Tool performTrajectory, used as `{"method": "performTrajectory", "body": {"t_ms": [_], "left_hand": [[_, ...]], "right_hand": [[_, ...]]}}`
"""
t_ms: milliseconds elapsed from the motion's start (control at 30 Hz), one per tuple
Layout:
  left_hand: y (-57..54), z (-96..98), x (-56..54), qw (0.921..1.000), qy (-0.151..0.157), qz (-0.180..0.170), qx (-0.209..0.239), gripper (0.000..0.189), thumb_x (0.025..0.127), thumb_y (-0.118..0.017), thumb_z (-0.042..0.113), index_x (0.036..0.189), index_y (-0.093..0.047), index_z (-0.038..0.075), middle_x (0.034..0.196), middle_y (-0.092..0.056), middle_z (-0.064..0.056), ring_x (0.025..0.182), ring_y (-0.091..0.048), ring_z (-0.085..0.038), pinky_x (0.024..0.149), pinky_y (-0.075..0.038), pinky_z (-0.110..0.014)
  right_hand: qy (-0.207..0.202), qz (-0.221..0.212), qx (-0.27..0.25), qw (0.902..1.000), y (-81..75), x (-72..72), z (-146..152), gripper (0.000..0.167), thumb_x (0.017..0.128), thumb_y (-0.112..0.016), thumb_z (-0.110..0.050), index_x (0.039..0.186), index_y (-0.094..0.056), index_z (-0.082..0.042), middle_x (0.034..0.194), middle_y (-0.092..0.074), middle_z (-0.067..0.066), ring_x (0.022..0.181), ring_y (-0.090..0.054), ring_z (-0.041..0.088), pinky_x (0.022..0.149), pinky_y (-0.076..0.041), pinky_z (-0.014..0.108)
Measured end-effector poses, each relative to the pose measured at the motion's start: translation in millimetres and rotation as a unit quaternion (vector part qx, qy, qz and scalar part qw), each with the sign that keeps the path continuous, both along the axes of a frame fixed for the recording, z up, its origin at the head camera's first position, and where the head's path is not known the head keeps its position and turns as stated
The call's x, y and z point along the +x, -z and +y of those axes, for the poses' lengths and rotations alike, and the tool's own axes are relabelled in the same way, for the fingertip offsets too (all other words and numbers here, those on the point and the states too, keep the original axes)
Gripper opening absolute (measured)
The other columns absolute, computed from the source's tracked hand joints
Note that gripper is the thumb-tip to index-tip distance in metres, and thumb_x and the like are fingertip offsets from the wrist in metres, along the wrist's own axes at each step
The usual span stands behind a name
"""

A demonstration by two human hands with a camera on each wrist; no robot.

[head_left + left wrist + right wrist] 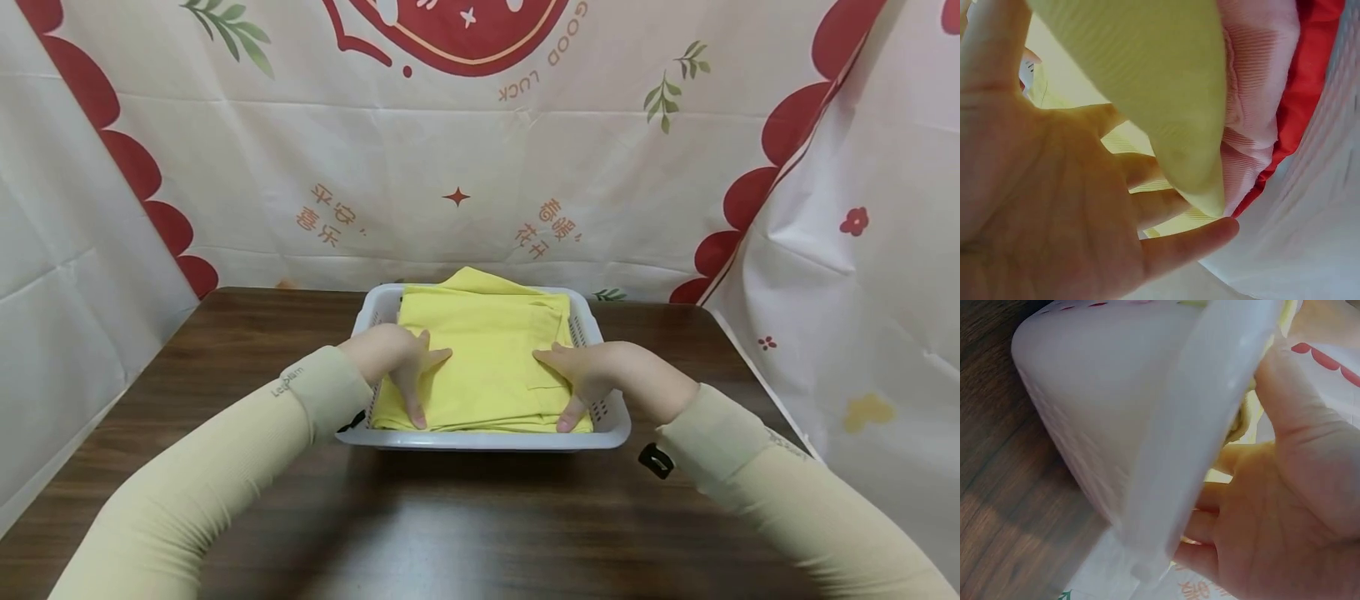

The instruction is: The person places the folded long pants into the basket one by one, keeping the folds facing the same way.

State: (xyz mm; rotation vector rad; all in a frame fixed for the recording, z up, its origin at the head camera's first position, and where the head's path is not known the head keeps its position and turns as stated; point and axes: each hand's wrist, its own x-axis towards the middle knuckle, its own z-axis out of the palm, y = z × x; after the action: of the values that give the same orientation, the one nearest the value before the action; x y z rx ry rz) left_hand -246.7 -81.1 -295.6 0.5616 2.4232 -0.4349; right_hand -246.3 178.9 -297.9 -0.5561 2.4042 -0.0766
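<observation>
A folded yellow garment (487, 358) lies on top inside a white plastic basket (480, 440) in the head view. My left hand (393, 358) touches the garment's left side, fingers spread. In the left wrist view, some fingertips of that hand are hidden behind a yellow fold (1179, 112). Pink ribbed cloth (1260, 69) and red cloth (1307, 81) lie beside that fold, along the basket wall. My right hand (588, 375) reaches over the basket's right rim, its extended fingers touching the garment. The right wrist view shows the basket's outer wall (1104, 406) hiding part of those fingers.
The basket stands on a dark wooden table (480, 525), near its back edge. A printed cream cloth (450, 150) hangs behind the table, with more cloth at both sides. A small black piece (656, 460) shows under the right cuff.
</observation>
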Motion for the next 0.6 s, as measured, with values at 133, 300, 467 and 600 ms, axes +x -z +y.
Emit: {"method": "performTrajectory", "body": {"t_ms": [133, 300, 467, 600], "left_hand": [[-0.7, -0.9, 0.3, 1.0000, 0.003, -0.003, 0.002, 0.122, 0.064, -0.071, 0.072, 0.155, -0.005, 0.028, 0.157, -0.004, -0.021, 0.137, -0.024, -0.040, 0.106, -0.029, -0.049], [0.2, -4.3, -1.1, 0.9996, 0.008, -0.008, 0.027, 0.121, 0.064, -0.072, 0.072, 0.155, -0.006, 0.027, 0.157, -0.004, -0.020, 0.140, -0.017, -0.040, 0.108, -0.024, -0.053], [1.6, -14.9, -4.6, 0.9967, 0.000, -0.031, 0.075, 0.118, 0.066, -0.073, 0.069, 0.155, -0.009, 0.026, 0.158, 0.000, -0.017, 0.142, -0.004, -0.038, 0.111, -0.012, -0.056], [1.4, -22.6, -4.6, 0.9920, -0.004, -0.049, 0.117, 0.116, 0.067, -0.074, 0.066, 0.155, -0.011, 0.024, 0.158, 0.000, -0.016, 0.143, 0.000, -0.037, 0.111, -0.008, -0.057]], "right_hand": [[0.011, 0.006, 0.006, 0.9999, 1.1, 1.0, -2.2, 0.126, 0.061, -0.083, -0.050, 0.154, -0.009, -0.008, 0.156, -0.005, 0.023, 0.142, -0.010, 0.035, 0.110, -0.019, 0.052], [0.015, 0.007, 0.001, 0.9999, 1.2, 1.5, 1.9, 0.125, 0.062, -0.082, -0.053, 0.154, -0.010, -0.010, 0.156, -0.007, 0.023, 0.142, -0.009, 0.034, 0.110, -0.019, 0.052], [-0.001, 0.002, -0.031, 0.9995, -0.2, 0.1, 10.0, 0.122, 0.064, -0.080, -0.057, 0.154, -0.013, -0.010, 0.156, -0.011, 0.020, 0.143, -0.010, 0.032, 0.111, -0.016, 0.051], [-0.019, 0.003, -0.061, 0.9979, -0.9, 1.5, 15.9, 0.115, 0.069, -0.077, -0.057, 0.154, -0.015, -0.008, 0.156, -0.013, 0.021, 0.142, -0.012, 0.033, 0.112, -0.016, 0.050]]}}
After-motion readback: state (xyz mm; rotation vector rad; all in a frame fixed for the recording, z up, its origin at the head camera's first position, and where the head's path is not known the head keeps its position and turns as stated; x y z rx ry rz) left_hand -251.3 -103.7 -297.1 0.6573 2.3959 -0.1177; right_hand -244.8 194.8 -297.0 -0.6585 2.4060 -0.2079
